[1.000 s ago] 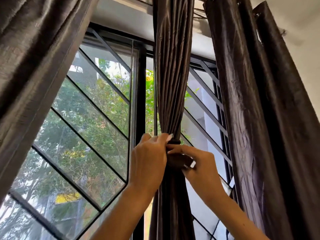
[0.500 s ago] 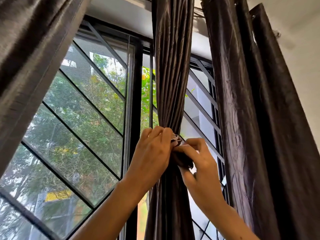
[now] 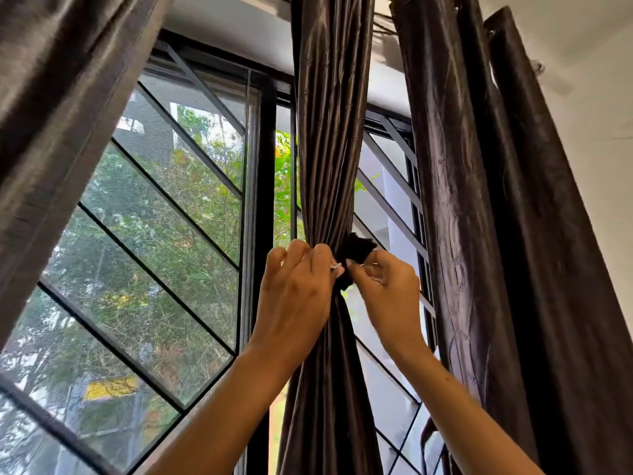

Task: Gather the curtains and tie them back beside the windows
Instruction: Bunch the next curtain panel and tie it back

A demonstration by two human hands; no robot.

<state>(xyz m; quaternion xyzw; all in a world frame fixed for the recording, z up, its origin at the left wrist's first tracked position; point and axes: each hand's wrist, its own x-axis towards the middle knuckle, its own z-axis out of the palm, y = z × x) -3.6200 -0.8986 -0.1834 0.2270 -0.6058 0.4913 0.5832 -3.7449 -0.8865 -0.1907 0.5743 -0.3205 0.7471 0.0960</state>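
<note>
1. The window (image 3: 164, 241), with its slanted black bars and fine mesh, fills the left and middle of the view. It is bare on this side, which suits the aim of letting in light by pulling the cloth away from the glass.

2. Two dark curtains hang loose: a left curtain (image 3: 58, 108) across the upper left corner and a right curtain (image 3: 496, 234) by the white wall (image 3: 589, 108). Neither shows a tie, so I judge they are yet to be gathered.

3. The middle curtain (image 3: 329, 132) hangs in front of the black upright of the frame, bunched into a narrow column and pinched to a waist at hand height. Above and below that waist the folds fan out – a sign that the cloth is cinched there and nowhere else.

4. The left hand (image 3: 294, 296) has its fingers curled around the waist from the left, gripping the bunched folds so they cannot spread while the tie is worked.

5. The right hand (image 3: 387, 286) comes in from the right, fingertips pinching the tie-back close against the left hand's fingertips.

6. The black tie-back (image 3: 354, 250) wraps the waist, with a bulge of it standing out on the right side – whether it is knotted or only looped I cannot tell. My guess is that the fastening is nearly done here.
</note>
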